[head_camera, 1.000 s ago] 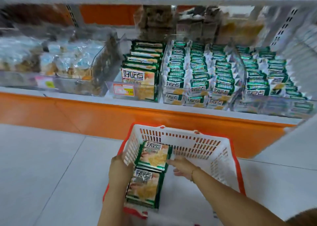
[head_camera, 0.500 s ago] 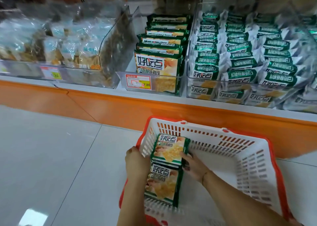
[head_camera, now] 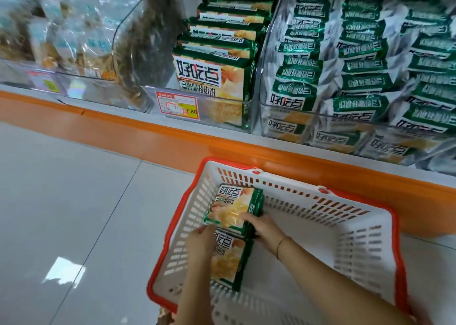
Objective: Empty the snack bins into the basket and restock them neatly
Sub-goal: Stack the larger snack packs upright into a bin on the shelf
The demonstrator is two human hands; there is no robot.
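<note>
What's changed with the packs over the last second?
The two cookie packs went down from the rim into the left side of the basket, still held by the left hand and right hand. The shelf bin looks unchanged.

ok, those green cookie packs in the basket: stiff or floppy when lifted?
Probably stiff: the cookie packs show flat faces and square edges between the left hand and right hand. Glossy film suggests slippery; the stack may slide.
</note>
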